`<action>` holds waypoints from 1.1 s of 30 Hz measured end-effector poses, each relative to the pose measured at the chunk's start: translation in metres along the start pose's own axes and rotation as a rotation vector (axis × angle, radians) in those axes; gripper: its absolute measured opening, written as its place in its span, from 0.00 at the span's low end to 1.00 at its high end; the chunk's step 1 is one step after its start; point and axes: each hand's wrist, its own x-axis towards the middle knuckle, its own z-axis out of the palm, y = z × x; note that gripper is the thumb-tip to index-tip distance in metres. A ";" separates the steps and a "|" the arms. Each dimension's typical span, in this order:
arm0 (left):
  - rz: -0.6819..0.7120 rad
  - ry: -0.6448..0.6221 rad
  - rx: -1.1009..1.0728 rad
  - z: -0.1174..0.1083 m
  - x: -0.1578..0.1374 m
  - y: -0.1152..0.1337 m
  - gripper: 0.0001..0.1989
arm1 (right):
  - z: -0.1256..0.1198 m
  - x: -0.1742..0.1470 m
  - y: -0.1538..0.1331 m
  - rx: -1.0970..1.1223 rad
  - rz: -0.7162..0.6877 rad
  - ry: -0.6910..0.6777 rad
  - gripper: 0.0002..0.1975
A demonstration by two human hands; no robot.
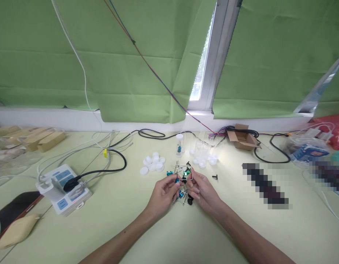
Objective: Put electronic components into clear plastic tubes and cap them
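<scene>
My left hand [166, 190] pinches a small blue metal part [177, 180] with a thin dark rod standing up from it. In my right hand [201, 189] is a thin silver L-shaped key [191, 177], its long arm reaching left to the blue part. Beneath and between both hands lies a loose pile of small blue, green and black parts and metal pins, partly hidden by my fingers. A green part [186, 172] shows behind my right fingertips, and a round black knob [190, 200] lies below them. One black screw-like piece [215, 177] rests apart to the right.
Several white caps [154, 161] lie beyond my left hand. A capped clear tube [179, 145] with a blue part inside stands behind the pile, beside several clear tubes [199, 150]. An open cardboard box [242, 139], black cables and a power strip [65, 187] are around.
</scene>
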 end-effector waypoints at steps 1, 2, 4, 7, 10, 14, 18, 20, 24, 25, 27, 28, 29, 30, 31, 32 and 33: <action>0.002 0.000 0.002 0.000 0.000 0.000 0.14 | 0.000 0.000 0.000 0.002 0.000 0.000 0.23; 0.005 0.000 0.003 0.000 0.000 0.000 0.14 | 0.001 0.000 0.000 0.003 -0.001 0.001 0.23; 0.005 0.001 0.004 0.000 0.000 0.000 0.14 | 0.001 0.000 0.000 0.003 -0.001 0.003 0.22; 0.003 0.007 -0.006 0.000 -0.001 0.003 0.15 | 0.000 0.000 0.001 0.008 -0.001 0.004 0.22; 0.002 0.013 -0.021 0.001 -0.001 0.004 0.15 | -0.001 0.001 0.001 0.014 -0.003 0.002 0.21; 0.005 0.019 -0.041 0.001 0.000 0.004 0.16 | -0.002 0.001 0.002 0.019 -0.008 -0.008 0.21; 0.009 0.018 -0.062 0.000 0.000 0.003 0.16 | -0.002 0.002 0.003 0.027 -0.012 -0.019 0.21; 0.013 0.010 -0.076 0.000 0.001 0.002 0.16 | -0.002 0.002 0.004 0.035 -0.011 -0.020 0.22; 0.012 0.002 -0.099 -0.001 0.002 0.001 0.15 | -0.002 0.002 0.005 0.057 -0.004 -0.015 0.21; 0.008 0.003 -0.104 -0.001 0.002 0.001 0.15 | -0.002 0.002 0.006 0.062 -0.005 -0.017 0.21; 0.003 0.007 -0.115 0.000 0.001 0.003 0.15 | -0.002 0.002 0.006 0.069 -0.006 -0.025 0.21; 0.001 0.009 -0.123 0.000 0.001 0.004 0.16 | -0.002 0.001 0.006 0.073 -0.005 -0.028 0.21; -0.002 0.011 -0.129 0.001 0.001 0.004 0.16 | -0.002 0.001 0.006 0.076 -0.004 -0.032 0.21; -0.007 0.012 -0.136 0.001 0.001 0.005 0.16 | -0.002 0.001 0.006 0.078 -0.003 -0.035 0.20; -0.011 0.014 -0.143 0.001 0.001 0.005 0.15 | -0.001 0.001 0.006 0.078 -0.003 -0.035 0.20; -0.017 0.015 -0.151 0.001 0.001 0.005 0.15 | -0.001 0.001 0.006 0.077 -0.003 -0.034 0.20; -0.021 0.014 -0.159 0.001 0.001 0.004 0.15 | -0.001 0.001 0.006 0.075 -0.003 -0.032 0.20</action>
